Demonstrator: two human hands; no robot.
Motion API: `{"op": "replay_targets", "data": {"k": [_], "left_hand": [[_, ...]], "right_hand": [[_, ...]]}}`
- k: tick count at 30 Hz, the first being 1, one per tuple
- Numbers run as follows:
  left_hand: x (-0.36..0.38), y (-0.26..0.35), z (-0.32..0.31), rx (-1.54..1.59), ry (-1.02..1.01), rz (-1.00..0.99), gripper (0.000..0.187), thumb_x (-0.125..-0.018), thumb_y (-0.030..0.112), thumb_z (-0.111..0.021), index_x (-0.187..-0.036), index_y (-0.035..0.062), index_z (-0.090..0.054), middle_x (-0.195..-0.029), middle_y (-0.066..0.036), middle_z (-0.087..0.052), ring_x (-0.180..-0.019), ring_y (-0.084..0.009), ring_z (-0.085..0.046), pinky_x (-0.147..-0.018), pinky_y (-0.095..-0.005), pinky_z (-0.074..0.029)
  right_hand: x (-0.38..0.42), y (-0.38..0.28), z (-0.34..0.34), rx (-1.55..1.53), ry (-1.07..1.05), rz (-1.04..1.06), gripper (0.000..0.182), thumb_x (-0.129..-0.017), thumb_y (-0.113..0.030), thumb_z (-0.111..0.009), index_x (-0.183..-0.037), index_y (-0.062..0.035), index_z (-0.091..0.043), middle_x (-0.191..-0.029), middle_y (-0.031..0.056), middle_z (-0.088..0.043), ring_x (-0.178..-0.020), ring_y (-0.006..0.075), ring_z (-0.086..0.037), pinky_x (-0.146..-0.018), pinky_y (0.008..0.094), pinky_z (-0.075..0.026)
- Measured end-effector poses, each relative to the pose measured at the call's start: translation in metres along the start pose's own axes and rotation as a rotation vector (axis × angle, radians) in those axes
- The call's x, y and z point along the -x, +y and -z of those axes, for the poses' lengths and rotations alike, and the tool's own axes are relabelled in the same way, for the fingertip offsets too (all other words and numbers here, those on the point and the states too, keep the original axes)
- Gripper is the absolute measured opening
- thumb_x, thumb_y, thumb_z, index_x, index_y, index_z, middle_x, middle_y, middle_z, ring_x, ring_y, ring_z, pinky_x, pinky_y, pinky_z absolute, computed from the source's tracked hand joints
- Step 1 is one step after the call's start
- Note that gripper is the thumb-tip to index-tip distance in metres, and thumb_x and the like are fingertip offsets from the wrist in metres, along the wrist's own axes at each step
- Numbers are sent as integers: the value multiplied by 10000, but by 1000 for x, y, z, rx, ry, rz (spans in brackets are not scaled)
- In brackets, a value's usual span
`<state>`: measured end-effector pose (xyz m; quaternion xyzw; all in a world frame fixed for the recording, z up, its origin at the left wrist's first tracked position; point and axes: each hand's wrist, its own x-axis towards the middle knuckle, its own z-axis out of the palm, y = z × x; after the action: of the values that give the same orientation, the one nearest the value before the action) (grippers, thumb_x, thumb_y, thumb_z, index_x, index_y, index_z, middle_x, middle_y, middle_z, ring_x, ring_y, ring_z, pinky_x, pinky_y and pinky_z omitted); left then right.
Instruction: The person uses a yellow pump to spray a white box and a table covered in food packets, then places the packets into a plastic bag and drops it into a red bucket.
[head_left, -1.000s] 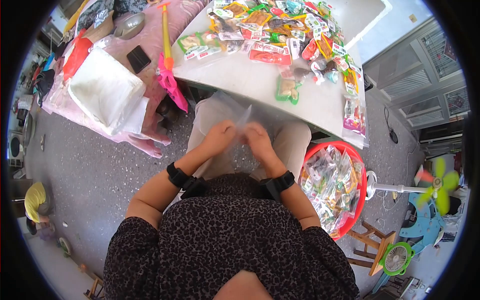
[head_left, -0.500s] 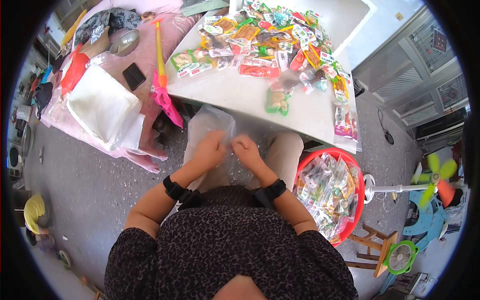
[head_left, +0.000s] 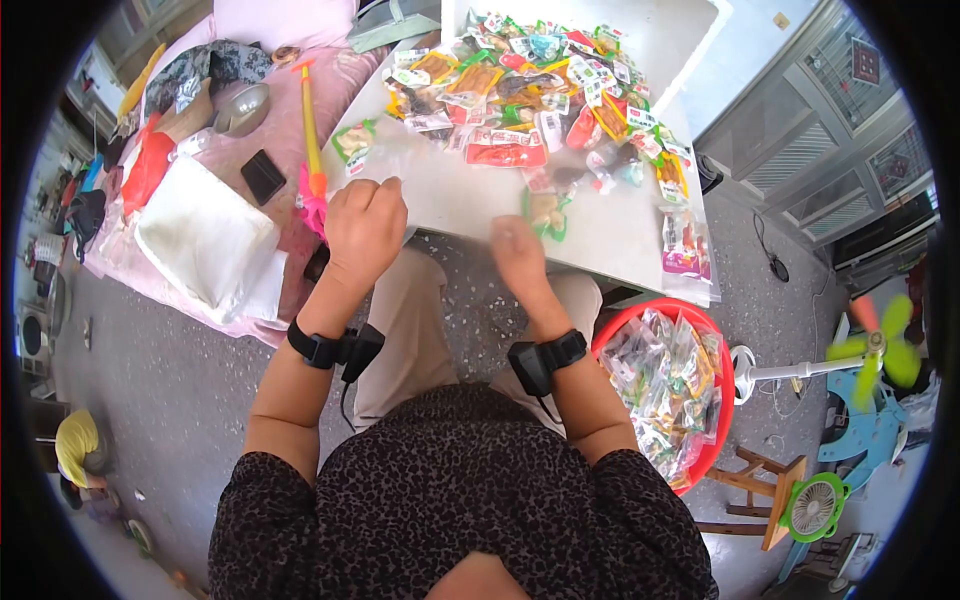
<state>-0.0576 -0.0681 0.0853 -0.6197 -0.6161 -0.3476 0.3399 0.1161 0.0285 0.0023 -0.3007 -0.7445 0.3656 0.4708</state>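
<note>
At the table's near left edge, my left hand [head_left: 368, 225] is closed, gripping a clear plastic bag [head_left: 396, 158] that spreads over the tabletop beyond my fingers. Under and beside the bag lies a green-and-clear snack packet [head_left: 354, 146]. My right hand [head_left: 518, 252] hovers by the table's front edge, smeared by motion, so its fingers do not read clearly. Just beyond it rests another green-edged packet [head_left: 546, 212]. A pile of small colourful food packets [head_left: 530, 85] covers the far part of the white table [head_left: 450, 205], with a red packet [head_left: 505, 148] at its near side.
A red tub [head_left: 722, 385] full of filled clear bags stands on the floor at my right. To the left, a pink-covered bed [head_left: 300, 120] carries a white sheet stack [head_left: 205, 225] and a dark phone [head_left: 263, 177]. Fans and a wooden stool [head_left: 775, 490] stand at the right.
Both hands have moved forward from my lap to the table. The clear bag has gone from over my left thigh onto the tabletop, and my hands are farther apart.
</note>
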Motion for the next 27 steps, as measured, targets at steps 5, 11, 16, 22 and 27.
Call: {"op": "replay_targets", "data": {"k": [5, 11, 16, 22, 27], "left_hand": [[0, 12, -43, 45, -224, 3, 52, -654, 62, -527, -704, 52, -514, -628, -89, -469, -571, -259, -500, -499, -360, -406], [47, 48, -127, 234, -488, 194, 66, -680, 109, -478, -649, 53, -464, -641, -110, -497, -603, -294, -519, -524, -397, -422], [47, 67, -136, 318, -570, 286, 93, -697, 138, -459, -688, 58, -505, -679, -116, -521, -664, -299, -535, -580, -402, -431], [49, 63, -139, 317, -635, 223, 88, -679, 113, -465, -743, 59, -488, -700, -120, -514, -666, -312, -521, -576, -417, -421], [49, 65, -138, 318, -616, 231, 93, -676, 111, -467, -750, 63, -497, -701, -119, -515, -666, -309, -521, -586, -414, -421]], "right_hand": [[-29, 54, 54, 427, 45, 3, 194, -699, -89, -520, -865, 11, -519, -844, 178, -541, -787, 342, -509, -704, 392, -408], [-24, 84, 50, 583, -81, -70, 187, -682, -105, -497, -841, -14, -535, -816, 179, -530, -773, 349, -498, -699, 422, -396], [-10, 47, 35, 393, -150, -5, 180, -694, -113, -501, -846, -26, -539, -832, 178, -532, -777, 339, -500, -697, 399, -401], [-28, 72, 62, 470, 216, -168, 343, -702, -127, -540, -975, 71, -478, -869, 213, -538, -760, 320, -529, -681, 370, -421], [-63, 84, 81, 131, 76, -679, 373, -714, -178, -574, -983, 57, -467, -786, 130, -555, -669, 181, -541, -586, 297, -451]]}}
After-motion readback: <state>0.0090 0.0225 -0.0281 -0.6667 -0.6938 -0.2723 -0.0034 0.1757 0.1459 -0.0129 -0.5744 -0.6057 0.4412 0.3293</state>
